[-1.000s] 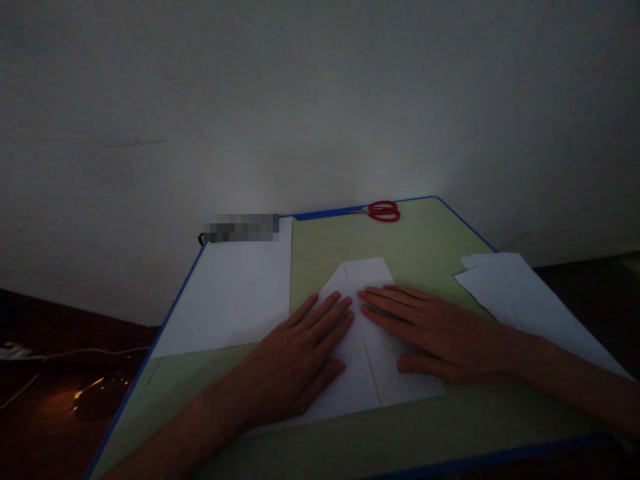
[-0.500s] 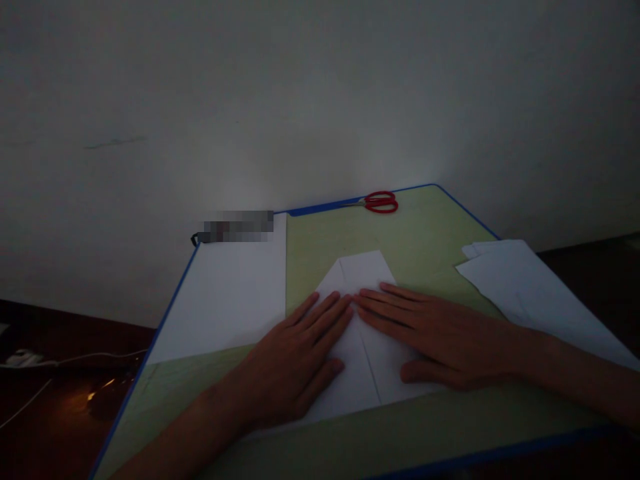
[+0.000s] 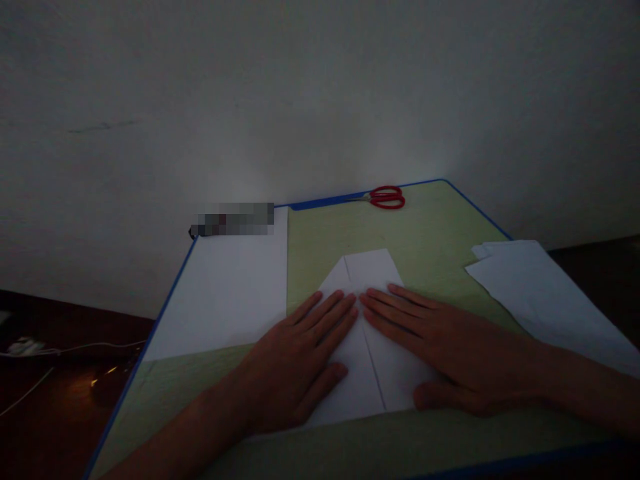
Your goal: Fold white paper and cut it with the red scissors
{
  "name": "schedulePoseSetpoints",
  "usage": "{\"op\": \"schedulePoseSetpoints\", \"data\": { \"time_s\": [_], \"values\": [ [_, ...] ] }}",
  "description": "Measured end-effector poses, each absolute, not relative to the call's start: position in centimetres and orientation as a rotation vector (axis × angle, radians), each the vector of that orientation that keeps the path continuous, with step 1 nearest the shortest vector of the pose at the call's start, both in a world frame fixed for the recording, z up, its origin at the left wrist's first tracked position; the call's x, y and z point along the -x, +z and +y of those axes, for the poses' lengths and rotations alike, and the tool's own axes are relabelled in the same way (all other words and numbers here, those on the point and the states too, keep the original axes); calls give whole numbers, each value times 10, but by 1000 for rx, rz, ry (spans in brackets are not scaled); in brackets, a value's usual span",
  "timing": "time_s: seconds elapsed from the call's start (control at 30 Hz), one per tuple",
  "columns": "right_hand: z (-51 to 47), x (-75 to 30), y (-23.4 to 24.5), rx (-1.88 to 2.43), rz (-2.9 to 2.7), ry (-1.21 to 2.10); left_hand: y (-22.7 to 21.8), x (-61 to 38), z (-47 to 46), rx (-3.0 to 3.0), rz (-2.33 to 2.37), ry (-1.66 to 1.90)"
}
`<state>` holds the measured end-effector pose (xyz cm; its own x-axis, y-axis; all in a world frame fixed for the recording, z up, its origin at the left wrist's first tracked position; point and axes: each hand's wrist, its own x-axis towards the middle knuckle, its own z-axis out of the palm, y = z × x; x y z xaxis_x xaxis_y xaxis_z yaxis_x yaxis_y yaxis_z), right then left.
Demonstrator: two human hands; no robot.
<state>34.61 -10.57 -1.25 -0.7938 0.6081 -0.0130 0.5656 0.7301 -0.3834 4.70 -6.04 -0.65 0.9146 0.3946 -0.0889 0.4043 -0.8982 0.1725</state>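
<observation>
L hand (image 3: 297, 350) & R hand (image 3: 453, 343) lie palm-down on the folded paper (image 3: 360, 377), fingers straight w/ small gaps, angled in so I see the index tips just beside each other nr the centre seam. R thumb sits by the paper's close edge. Paper's mid-table, flat, narrow end w/ slanted L corner pointing away from me. Table (image 3: 415, 247) has a pale green top, blue rim. On my feed's L side, a plain white sheet (image 3: 230, 287) lies flat; a pixelated item (image 3: 235, 219) is at its far edge, can't ID it. Red-handled scissors (image 3: 387, 198) rest at the table's far edge, nr the wall (image 3: 320, 100). Loose white paper (image 3: 540, 287) w/ a notched corner lies R, beyond the R forearm. White cable (image 3: 100, 345) runs thru the dark area, far L.
</observation>
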Motion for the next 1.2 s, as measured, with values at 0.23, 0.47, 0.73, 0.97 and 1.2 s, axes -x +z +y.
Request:
{"op": "schedulePoseSetpoints", "data": {
  "time_s": [0.23,0.47,0.73,0.97,1.2],
  "values": [
    [-111,-344,-10,1001,-2792,576,-7,-47,-59,-2869,600,-6],
    [-109,-346,-14,970,-2776,561,-7,-48,-58,-2907,589,-19],
    [-110,-354,-4,818,-2815,506,-12,-47,-59,-2982,574,69],
    [-120,-355,-3,826,-2888,563,-7,-48,-59,-2999,526,181],
    [-116,-356,-2,810,-2858,573,10,-42,-66,-2938,481,84]
  ]
}}
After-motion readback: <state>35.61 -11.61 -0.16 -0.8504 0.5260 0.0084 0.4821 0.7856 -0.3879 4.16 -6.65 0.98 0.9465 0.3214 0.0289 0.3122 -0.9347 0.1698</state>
